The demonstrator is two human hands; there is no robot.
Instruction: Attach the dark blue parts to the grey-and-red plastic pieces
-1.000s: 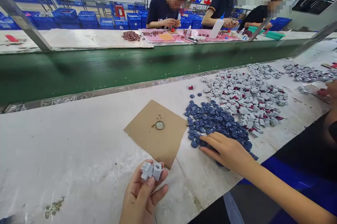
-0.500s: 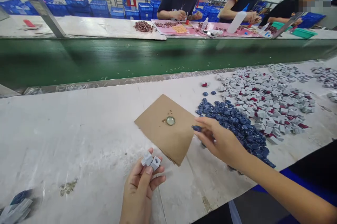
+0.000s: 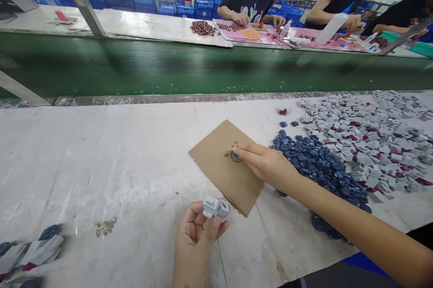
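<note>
My left hand (image 3: pixel 199 234) pinches a light grey blocky piece (image 3: pixel 211 207) with a hole in one end, between thumb and fingers, just off the near edge of the brown cardboard (image 3: pixel 216 168). Over the cardboard, the closed fingertips of my right hand (image 3: pixel 267 161) reach down into a bottle cap (image 3: pixel 236 157). The small dark blue piece in those fingers is mostly covered by them. Drops of brownish liquid lie on the cardboard around the cap. To the right of the cardboard, partly behind my right forearm, spreads a pile of dark blue pieces (image 3: pixel 318 170).
Grey and dark red pieces (image 3: pixel 368 139) cover the right of the table. A few assembled grey and blue parts (image 3: pixel 40 252) lie at the lower left. Beyond the table runs a green conveyor belt (image 3: pixel 142 64), with several people working across it.
My right hand has moved left from the edge of the blue pile to the bottle cap, carrying the dark blue piece. My left hand keeps its grey piece; the view has shifted.
</note>
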